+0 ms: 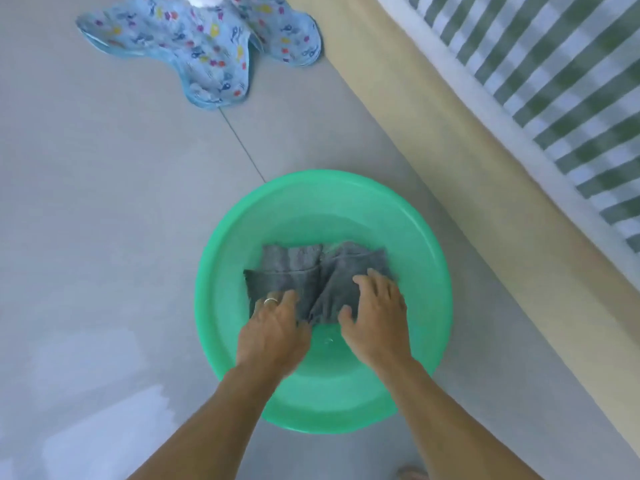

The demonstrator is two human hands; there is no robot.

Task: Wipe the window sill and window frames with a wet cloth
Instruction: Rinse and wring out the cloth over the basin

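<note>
I see my left hand (pixel 273 327), ringed, fingers curled gripping the grey terry cloth (pixel 313 282), my right hand (pixel 375 317) spread flat pressing its other half, cloth lying in water inside a round green plastic basin (pixel 225 258), on grey floor tiles (pixel 104 202), blue patterned fabric (pixel 201 46) beyond

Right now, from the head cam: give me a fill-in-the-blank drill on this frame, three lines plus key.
1. The grey terry cloth lies inside a round ____ plastic basin.
2. The ring is on the ____ hand.
3. The right hand rests on the ____.

Missing words: green; left; cloth
</note>
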